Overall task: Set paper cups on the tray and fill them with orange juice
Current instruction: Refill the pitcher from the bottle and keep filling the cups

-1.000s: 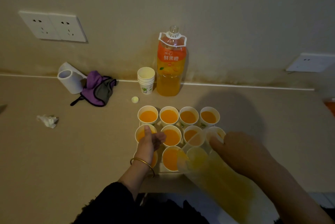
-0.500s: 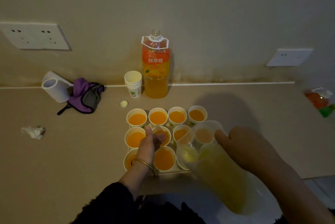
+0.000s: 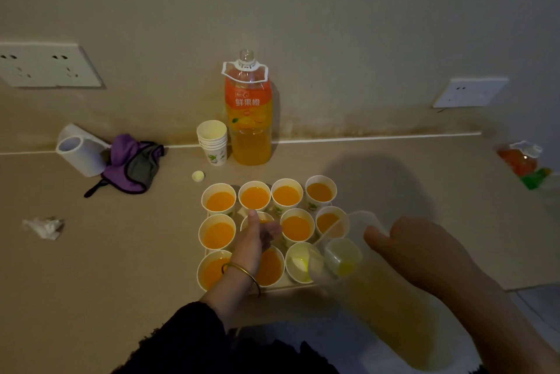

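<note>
Counter (image 3: 121, 252); left grip (image 3: 254, 237) round cup (image 3: 266, 218), right (image 3: 424, 252) bottle (image 3: 388, 313)

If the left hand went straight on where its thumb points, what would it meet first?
Probably the filled cup, second from left in the back row, just beyond the left hand gripping a middle-row cup. Depth is unclear; it might pass above.
</note>
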